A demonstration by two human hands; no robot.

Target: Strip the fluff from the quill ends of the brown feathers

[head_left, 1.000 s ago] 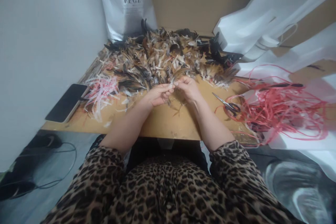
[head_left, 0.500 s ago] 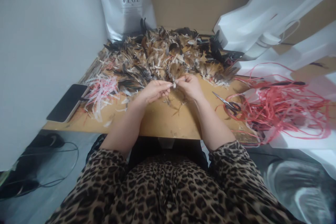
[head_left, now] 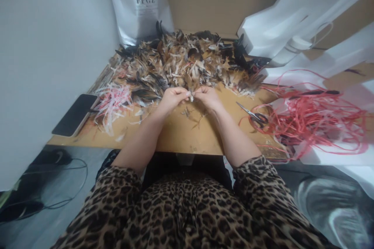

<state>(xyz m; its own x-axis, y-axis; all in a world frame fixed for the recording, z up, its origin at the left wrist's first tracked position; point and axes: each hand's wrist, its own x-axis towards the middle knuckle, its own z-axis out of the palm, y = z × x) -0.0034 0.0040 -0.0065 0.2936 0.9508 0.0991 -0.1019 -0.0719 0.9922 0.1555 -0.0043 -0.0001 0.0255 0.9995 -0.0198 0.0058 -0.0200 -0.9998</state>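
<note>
Both my hands meet over the wooden table [head_left: 187, 140], just in front of a heap of brown, black and white feathers [head_left: 181, 54]. A small bunch of feathers [head_left: 191, 96] stands between them, its pale quill ends pointing toward me. My left hand [head_left: 173, 100] pinches it from the left with thumb and forefinger. From the other side my right hand [head_left: 208, 98] closes its fingertips on the same bunch. Whether a thin tie runs between the fingers is too small to make out. A few loose feather bits [head_left: 195, 120] lie on the tabletop below.
Scissors [head_left: 253, 113] lie right of my right arm, beside a tangle of red plastic ribbon [head_left: 315, 120]. On the left are a phone [head_left: 75, 114] and a pile of pink and white strips [head_left: 112, 103]. A printed silvery bag [head_left: 143, 11] stands behind the feathers.
My left hand drew a little left, then came back in toward the bunch. The right hand stays nearly in place, still pinching. The feather bunch appears more upright between them.
</note>
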